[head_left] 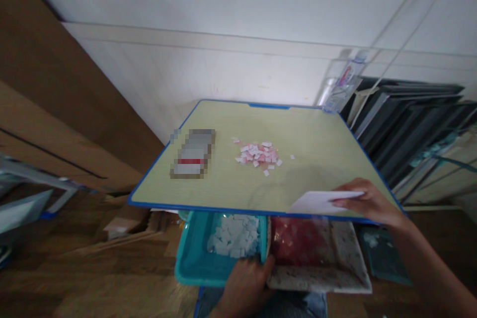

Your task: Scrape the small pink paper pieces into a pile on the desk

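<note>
My right hand (367, 201) pinches a thin, flat white card (313, 201) above the front right edge of the table. My left hand (248, 278) is lower down, its fingers curled where a teal basin (199, 268) meets a stained white tray (316, 278); what is in its grasp is hidden. Inside the basin lie many small white square pieces (238, 233). The tray has a wet-looking red patch in it. On the table rests a loose pile of small white and pink squares (259, 153).
The low table (223, 191) has a pale top and a blue edge. A blurred-out rectangular object (194, 154) lies on its left side. A clear plastic bottle (345, 82) stands at the back right corner, near dark stacked panels (410, 119). White wall lies behind.
</note>
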Tool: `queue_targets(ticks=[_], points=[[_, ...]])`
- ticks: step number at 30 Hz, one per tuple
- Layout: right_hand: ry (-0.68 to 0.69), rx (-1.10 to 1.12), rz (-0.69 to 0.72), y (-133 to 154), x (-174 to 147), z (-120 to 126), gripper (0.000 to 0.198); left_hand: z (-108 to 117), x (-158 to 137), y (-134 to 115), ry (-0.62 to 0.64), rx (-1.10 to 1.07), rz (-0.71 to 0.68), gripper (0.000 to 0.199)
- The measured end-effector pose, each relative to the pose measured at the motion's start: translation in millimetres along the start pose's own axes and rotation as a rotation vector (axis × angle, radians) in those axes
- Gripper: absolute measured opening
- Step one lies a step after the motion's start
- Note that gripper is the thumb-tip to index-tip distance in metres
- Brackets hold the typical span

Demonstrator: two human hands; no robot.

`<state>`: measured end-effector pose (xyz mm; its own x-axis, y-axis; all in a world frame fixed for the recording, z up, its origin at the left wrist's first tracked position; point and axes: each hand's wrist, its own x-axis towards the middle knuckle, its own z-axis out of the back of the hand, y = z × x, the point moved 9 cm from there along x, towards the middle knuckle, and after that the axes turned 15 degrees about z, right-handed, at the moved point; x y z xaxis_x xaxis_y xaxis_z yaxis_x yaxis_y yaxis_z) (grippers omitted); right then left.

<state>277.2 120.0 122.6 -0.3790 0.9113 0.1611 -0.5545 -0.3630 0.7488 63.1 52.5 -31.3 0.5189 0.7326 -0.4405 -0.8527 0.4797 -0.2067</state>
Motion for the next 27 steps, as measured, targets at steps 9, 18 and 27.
queue_targets(ticks=[9, 18, 27], points=[[-0.114, -0.105, -0.089, -18, 3, 29, 0.028, 3, -1, -1, -0.012, -0.001, 0.004, 0.037], [-0.34, -0.178, -0.055, -35, 36, 64, 0.03, -2, 0, 1, -0.01, 0.007, 0.013, 0.037], [-0.077, -0.09, 0.017, -9, 43, 22, 0.033, -4, 0, 3, -0.007, -0.004, 0.016, 0.044]])
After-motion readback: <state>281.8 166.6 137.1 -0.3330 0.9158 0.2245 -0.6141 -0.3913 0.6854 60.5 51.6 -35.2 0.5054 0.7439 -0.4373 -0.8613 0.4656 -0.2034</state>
